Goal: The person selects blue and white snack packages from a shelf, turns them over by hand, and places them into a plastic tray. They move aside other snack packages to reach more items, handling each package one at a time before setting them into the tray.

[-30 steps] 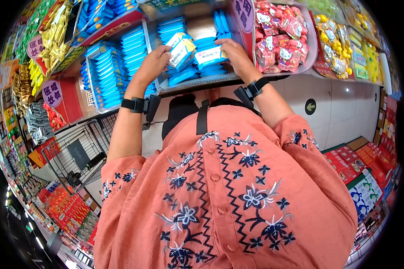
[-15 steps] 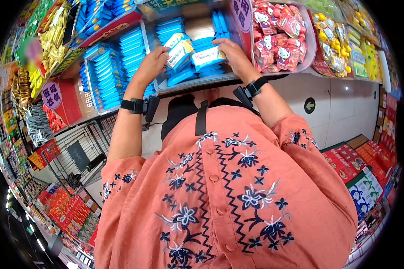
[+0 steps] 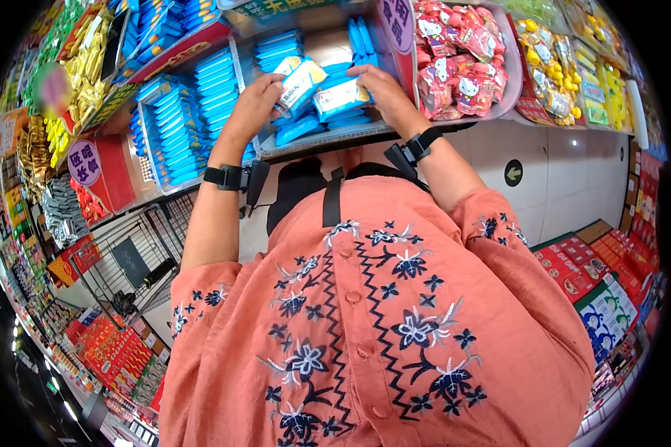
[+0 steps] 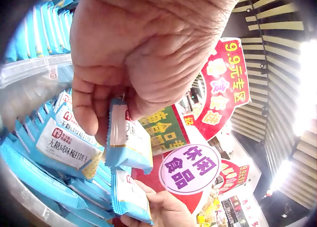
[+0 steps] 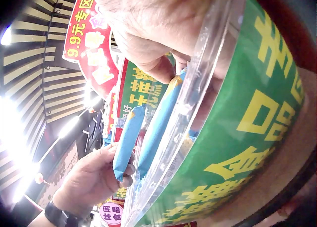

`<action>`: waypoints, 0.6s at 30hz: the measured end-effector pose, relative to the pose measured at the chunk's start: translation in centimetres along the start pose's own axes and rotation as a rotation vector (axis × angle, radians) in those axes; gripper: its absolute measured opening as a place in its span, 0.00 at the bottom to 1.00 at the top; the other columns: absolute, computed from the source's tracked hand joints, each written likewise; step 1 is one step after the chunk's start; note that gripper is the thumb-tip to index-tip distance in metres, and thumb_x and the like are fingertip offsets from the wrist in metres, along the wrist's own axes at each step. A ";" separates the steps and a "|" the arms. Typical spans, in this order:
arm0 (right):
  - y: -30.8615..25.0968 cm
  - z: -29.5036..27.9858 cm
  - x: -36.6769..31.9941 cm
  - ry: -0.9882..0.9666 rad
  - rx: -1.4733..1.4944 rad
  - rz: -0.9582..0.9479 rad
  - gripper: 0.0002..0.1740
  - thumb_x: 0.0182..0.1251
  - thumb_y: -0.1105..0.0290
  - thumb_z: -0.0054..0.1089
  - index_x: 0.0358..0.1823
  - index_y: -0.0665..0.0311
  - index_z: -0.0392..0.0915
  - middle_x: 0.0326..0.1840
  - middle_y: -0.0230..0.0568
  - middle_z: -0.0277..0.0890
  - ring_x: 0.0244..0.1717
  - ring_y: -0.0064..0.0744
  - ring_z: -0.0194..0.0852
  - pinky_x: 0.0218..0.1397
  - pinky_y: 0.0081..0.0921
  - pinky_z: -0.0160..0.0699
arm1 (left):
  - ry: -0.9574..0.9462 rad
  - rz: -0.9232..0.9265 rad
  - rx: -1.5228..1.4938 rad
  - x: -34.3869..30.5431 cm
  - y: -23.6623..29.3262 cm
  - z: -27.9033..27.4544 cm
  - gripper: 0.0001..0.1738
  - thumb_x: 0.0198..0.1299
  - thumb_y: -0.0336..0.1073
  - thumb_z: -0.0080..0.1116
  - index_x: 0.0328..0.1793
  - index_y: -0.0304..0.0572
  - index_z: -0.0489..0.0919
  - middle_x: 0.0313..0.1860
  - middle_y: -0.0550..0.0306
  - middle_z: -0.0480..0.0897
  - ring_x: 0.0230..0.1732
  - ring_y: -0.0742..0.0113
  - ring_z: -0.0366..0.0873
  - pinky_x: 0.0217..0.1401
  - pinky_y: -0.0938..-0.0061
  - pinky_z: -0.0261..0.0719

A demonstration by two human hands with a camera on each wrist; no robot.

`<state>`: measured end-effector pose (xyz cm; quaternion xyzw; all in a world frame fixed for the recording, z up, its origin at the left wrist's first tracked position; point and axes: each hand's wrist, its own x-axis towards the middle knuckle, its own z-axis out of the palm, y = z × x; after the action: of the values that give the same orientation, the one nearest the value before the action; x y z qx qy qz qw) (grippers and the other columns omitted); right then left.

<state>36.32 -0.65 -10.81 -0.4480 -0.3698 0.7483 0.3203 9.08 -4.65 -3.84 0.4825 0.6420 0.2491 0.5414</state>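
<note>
My left hand (image 3: 257, 104) pinches one blue-and-white snack packet (image 3: 300, 86) by its left end, label up and tilted. In the left wrist view, thumb and fingers close on that packet (image 4: 130, 138). With my right hand (image 3: 386, 93) I hold a second, matching packet (image 3: 340, 98) at its right end; both packets show edge-on in the right wrist view. They are side by side over a clear plastic bin (image 3: 328, 135) of the same blue packets (image 3: 300, 128). Part of the right fingers is hidden behind the bin's wall in the right wrist view.
Further bins of blue packets (image 3: 175, 130) stand to the left. On the right is a tub of pink-red character packets (image 3: 466, 63), with yellow-topped goods (image 3: 548, 71) beyond. A wire shopping cart (image 3: 130, 253) stands at lower left. Purple-lettered round signs (image 4: 189, 167) hang on the bins.
Both hands keep hold of their packets, and the two packets have come slightly closer together. The head view has shifted a little, moving the shelves slightly left.
</note>
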 end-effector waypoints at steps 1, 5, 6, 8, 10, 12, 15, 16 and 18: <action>0.2 -0.1 0.1 -0.001 -0.015 -0.007 0.17 0.71 0.68 0.49 0.56 0.65 0.77 0.43 0.34 0.75 0.45 0.22 0.73 0.47 0.24 0.75 | -0.005 0.017 0.009 0.1 0.1 0.1 0.22 0.72 0.42 0.50 0.65 0.37 0.77 0.43 0.57 0.81 0.40 0.71 0.79 0.39 0.76 0.80; -0.1 0.0 -0.1 -0.007 0.014 0.007 0.16 0.72 0.68 0.50 0.56 0.66 0.77 0.43 0.36 0.78 0.43 0.24 0.76 0.44 0.26 0.79 | -0.029 0.014 0.002 0.2 0.7 1.1 0.22 0.73 0.43 0.51 0.65 0.36 0.77 0.40 0.59 0.80 0.37 0.73 0.77 0.39 0.78 0.78; -0.3 0.2 -0.2 -0.008 0.045 0.022 0.16 0.72 0.68 0.50 0.56 0.66 0.78 0.42 0.36 0.78 0.42 0.25 0.77 0.43 0.26 0.80 | -0.036 0.018 0.000 0.3 0.6 1.2 0.22 0.73 0.43 0.51 0.65 0.36 0.78 0.40 0.59 0.80 0.37 0.73 0.77 0.38 0.78 0.78; -0.4 0.2 -0.3 -0.011 0.040 0.036 0.16 0.72 0.68 0.50 0.56 0.66 0.77 0.43 0.36 0.79 0.42 0.25 0.78 0.41 0.27 0.82 | -0.048 0.027 -0.005 0.7 0.2 1.5 0.22 0.73 0.43 0.51 0.64 0.36 0.78 0.40 0.59 0.80 0.37 0.73 0.77 0.38 0.78 0.77; -0.5 0.3 -0.3 -0.019 0.036 0.042 0.16 0.72 0.68 0.50 0.56 0.66 0.77 0.43 0.36 0.79 0.42 0.25 0.78 0.41 0.28 0.82 | -0.045 0.029 0.015 0.8 0.2 1.6 0.21 0.73 0.43 0.51 0.64 0.36 0.78 0.40 0.59 0.80 0.37 0.73 0.77 0.38 0.78 0.78; -0.6 0.3 -0.4 -0.028 0.029 0.041 0.16 0.72 0.68 0.50 0.55 0.66 0.77 0.43 0.36 0.79 0.42 0.25 0.78 0.41 0.27 0.82 | -0.043 0.029 0.028 1.0 0.3 1.8 0.21 0.73 0.43 0.51 0.63 0.36 0.78 0.40 0.59 0.80 0.38 0.73 0.77 0.38 0.77 0.78; -0.3 0.2 -0.1 -0.050 -0.031 0.047 0.17 0.75 0.63 0.48 0.59 0.62 0.76 0.46 0.35 0.78 0.47 0.23 0.76 0.46 0.27 0.79 | -0.046 0.028 0.031 1.2 0.2 2.2 0.21 0.73 0.42 0.51 0.63 0.36 0.79 0.40 0.59 0.81 0.38 0.73 0.78 0.37 0.77 0.78; -0.3 0.3 -0.2 -0.047 -0.012 0.055 0.17 0.76 0.61 0.49 0.58 0.62 0.76 0.46 0.34 0.78 0.47 0.22 0.76 0.47 0.26 0.79 | -0.050 0.029 0.027 1.4 0.1 2.3 0.20 0.73 0.42 0.51 0.63 0.36 0.79 0.41 0.59 0.81 0.38 0.73 0.78 0.37 0.77 0.78; -0.5 0.6 -0.4 -0.039 0.021 0.072 0.19 0.78 0.57 0.52 0.58 0.62 0.77 0.45 0.32 0.79 0.46 0.21 0.77 0.47 0.24 0.78 | -0.057 0.024 0.032 1.8 -0.3 2.6 0.20 0.73 0.42 0.51 0.62 0.36 0.79 0.41 0.59 0.82 0.38 0.73 0.78 0.37 0.77 0.78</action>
<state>36.03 -0.88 -9.96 -0.4428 -0.3516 0.7719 0.2906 11.54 -3.68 -5.67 0.5057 0.6245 0.2313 0.5484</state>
